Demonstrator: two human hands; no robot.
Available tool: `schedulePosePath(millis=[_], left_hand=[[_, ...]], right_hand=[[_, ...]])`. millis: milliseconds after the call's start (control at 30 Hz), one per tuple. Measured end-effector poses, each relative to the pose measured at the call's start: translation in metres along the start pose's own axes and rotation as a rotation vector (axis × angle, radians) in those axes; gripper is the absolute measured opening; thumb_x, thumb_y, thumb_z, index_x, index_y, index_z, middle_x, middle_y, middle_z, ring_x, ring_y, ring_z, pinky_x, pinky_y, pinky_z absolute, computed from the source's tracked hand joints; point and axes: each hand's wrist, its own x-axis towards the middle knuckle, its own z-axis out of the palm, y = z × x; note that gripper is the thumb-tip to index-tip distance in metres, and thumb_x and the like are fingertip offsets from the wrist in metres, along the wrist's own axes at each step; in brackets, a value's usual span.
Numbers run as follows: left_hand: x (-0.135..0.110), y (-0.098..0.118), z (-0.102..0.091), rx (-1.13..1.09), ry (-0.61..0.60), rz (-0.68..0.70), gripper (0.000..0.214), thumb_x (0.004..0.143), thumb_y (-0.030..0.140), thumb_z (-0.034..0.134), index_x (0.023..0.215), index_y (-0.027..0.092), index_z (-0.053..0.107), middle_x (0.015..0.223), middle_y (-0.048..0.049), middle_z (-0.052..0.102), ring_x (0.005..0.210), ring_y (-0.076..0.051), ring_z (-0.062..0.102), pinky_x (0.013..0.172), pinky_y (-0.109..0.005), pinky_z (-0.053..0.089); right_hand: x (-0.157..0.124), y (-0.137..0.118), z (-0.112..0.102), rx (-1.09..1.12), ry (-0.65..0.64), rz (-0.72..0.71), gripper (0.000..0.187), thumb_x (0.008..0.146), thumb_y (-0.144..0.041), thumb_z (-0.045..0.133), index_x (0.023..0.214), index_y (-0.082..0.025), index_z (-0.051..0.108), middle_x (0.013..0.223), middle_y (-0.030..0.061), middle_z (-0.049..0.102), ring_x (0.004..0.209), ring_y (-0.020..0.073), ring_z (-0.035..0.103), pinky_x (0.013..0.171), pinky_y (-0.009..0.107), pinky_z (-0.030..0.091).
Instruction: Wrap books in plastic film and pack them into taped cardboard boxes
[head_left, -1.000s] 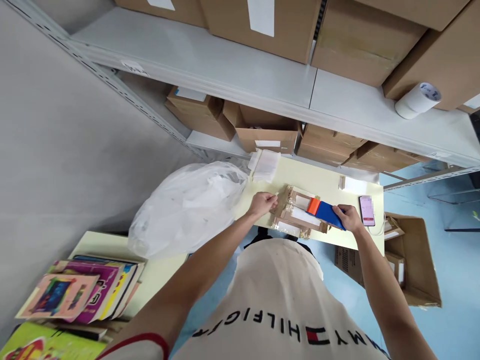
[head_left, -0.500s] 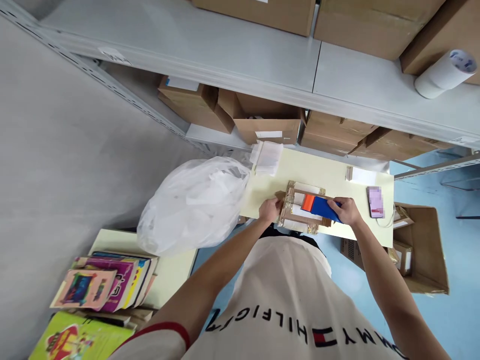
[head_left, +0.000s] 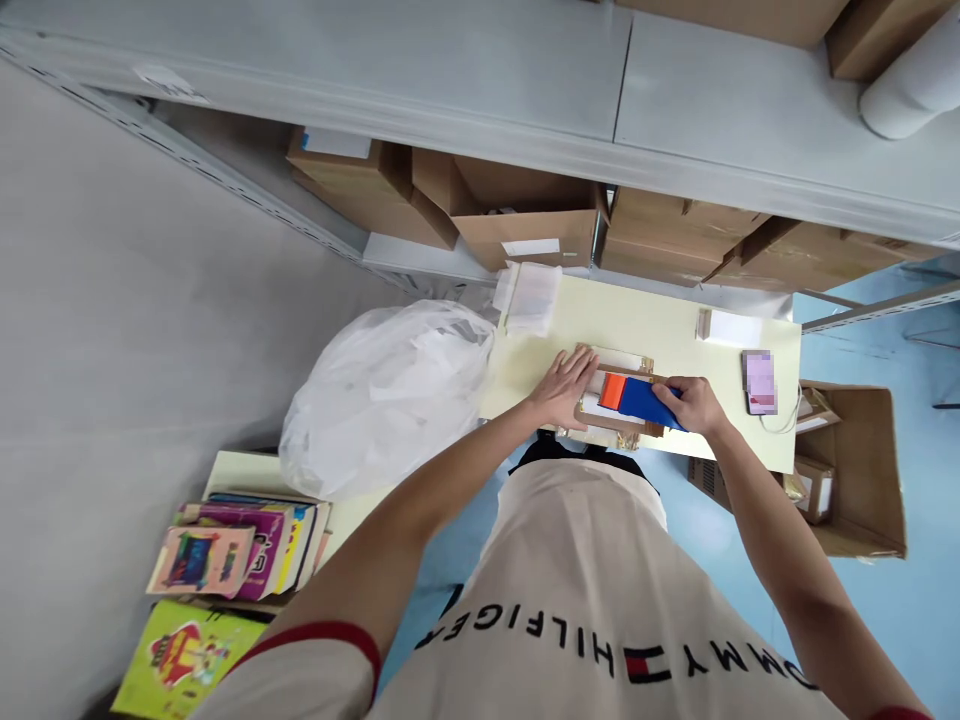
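A small brown cardboard parcel (head_left: 616,360) with taped edges lies on the pale yellow table (head_left: 660,330). My left hand (head_left: 564,384) rests flat on the parcel's left side, fingers stretched out. My right hand (head_left: 691,402) grips a blue and orange tool (head_left: 632,396), which looks like a tape dispenser, and presses it on top of the parcel.
A phone (head_left: 759,381) and a white block (head_left: 726,327) lie at the table's right. White bags (head_left: 531,296) sit at its far left edge. A full white plastic sack (head_left: 386,395) stands left. Books (head_left: 240,545) are stacked lower left. Cardboard boxes (head_left: 517,220) fill the shelves; an open box (head_left: 851,470) sits on the floor.
My left hand went from pinching the parcel's left edge to lying flat and open on it. The right hand kept the blue tool on the parcel. The camera tilted down.
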Motion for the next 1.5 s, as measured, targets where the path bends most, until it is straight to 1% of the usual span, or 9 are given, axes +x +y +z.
schedulePosePath(millis=[200, 433, 533, 667, 833, 1033, 1167, 1367, 1500], left_hand=[[0.011, 0.006, -0.006, 0.049, -0.096, -0.083, 0.124, 0.059, 0.048, 0.075, 0.156, 0.003, 0.011, 0.154, -0.0261, 0.032, 0.141, -0.042, 0.03, 0.119, -0.059, -0.001], [0.011, 0.001, -0.015, 0.104, -0.124, -0.127, 0.123, 0.061, 0.047, 0.072, 0.156, 0.002, 0.008, 0.15, -0.0259, 0.037, 0.139, -0.043, 0.032, 0.119, -0.06, -0.006], [0.018, 0.011, -0.012, 0.156, -0.146, -0.15, 0.123, 0.062, 0.044, 0.072, 0.156, 0.002, 0.004, 0.158, -0.0265, 0.025, 0.147, -0.044, 0.018, 0.119, -0.058, -0.008], [0.043, 0.05, 0.006, 0.158, -0.156, -0.15, 0.121, 0.069, 0.051, 0.068, 0.154, -0.003, 0.003, 0.164, -0.0277, 0.001, 0.152, -0.042, -0.003, 0.12, -0.055, -0.005], [0.081, 0.101, 0.03, 0.091, -0.149, 0.011, 0.113, 0.077, 0.06, 0.061, 0.155, -0.002, 0.007, 0.164, -0.0255, 0.001, 0.152, -0.039, -0.005, 0.121, -0.054, -0.006], [0.086, 0.102, 0.033, 0.097, -0.154, 0.003, 0.103, 0.083, 0.054, 0.057, 0.156, 0.0, 0.009, 0.164, -0.0232, 0.003, 0.153, -0.037, 0.001, 0.121, -0.052, -0.004], [0.084, 0.104, 0.03, 0.107, -0.151, 0.046, 0.093, 0.082, 0.05, 0.062, 0.155, 0.007, 0.023, 0.164, -0.0229, 0.007, 0.152, -0.041, 0.004, 0.12, -0.059, 0.0], [0.087, 0.12, 0.026, 0.145, -0.122, 0.024, 0.06, 0.076, 0.047, 0.074, 0.126, 0.016, 0.063, 0.165, -0.0192, 0.014, 0.151, -0.045, 0.01, 0.116, -0.068, 0.005], [0.091, 0.123, 0.029, 0.066, -0.083, -0.01, 0.071, 0.066, 0.058, 0.08, 0.122, 0.016, 0.066, 0.165, -0.0194, 0.011, 0.151, -0.046, 0.007, 0.116, -0.068, 0.0]], right_hand=[[0.001, 0.01, -0.02, -0.031, -0.099, 0.001, 0.058, 0.085, -0.069, 0.045, 0.054, -0.021, 0.054, 0.049, 0.0002, 0.051, 0.046, 0.0116, 0.04, 0.048, 0.028, 0.034], [-0.022, 0.106, -0.071, -0.121, -0.058, 0.061, 0.064, 0.079, -0.078, 0.046, 0.047, -0.023, 0.049, 0.04, -0.0007, 0.045, 0.041, 0.0124, 0.039, 0.044, 0.029, 0.032], [-0.018, 0.134, -0.062, -0.086, -0.053, 0.072, 0.062, 0.078, -0.077, 0.047, 0.05, -0.022, 0.052, 0.043, -0.0001, 0.047, 0.042, 0.0126, 0.04, 0.045, 0.029, 0.033], [-0.006, 0.142, -0.037, -0.02, -0.054, 0.071, 0.057, 0.08, -0.071, 0.046, 0.05, -0.022, 0.049, 0.045, -0.0002, 0.045, 0.044, 0.0122, 0.038, 0.047, 0.029, 0.032], [-0.002, 0.149, -0.023, 0.046, -0.084, 0.059, 0.057, 0.081, -0.072, 0.044, 0.052, -0.023, 0.047, 0.046, -0.0013, 0.042, 0.046, 0.0116, 0.035, 0.049, 0.029, 0.031], [-0.021, 0.184, -0.045, 0.073, -0.192, 0.069, 0.06, 0.077, -0.077, 0.05, 0.052, -0.023, 0.046, 0.045, -0.0017, 0.04, 0.046, 0.0111, 0.036, 0.047, 0.029, 0.028], [-0.027, 0.168, -0.052, -0.212, -0.213, 0.207, 0.057, 0.079, -0.073, 0.054, 0.054, -0.021, 0.053, 0.047, 0.0016, 0.049, 0.047, 0.0139, 0.045, 0.049, 0.029, 0.03], [-0.013, 0.084, -0.009, -0.65, -0.23, 0.313, 0.043, 0.09, -0.053, 0.052, 0.082, -0.014, 0.071, 0.073, 0.0141, 0.069, 0.068, 0.0247, 0.066, 0.061, 0.031, 0.037], [-0.019, 0.091, -0.005, -0.619, -0.078, 0.322, 0.048, 0.093, -0.053, 0.045, 0.091, -0.012, 0.07, 0.078, 0.0155, 0.071, 0.074, 0.0264, 0.067, 0.064, 0.031, 0.038]])
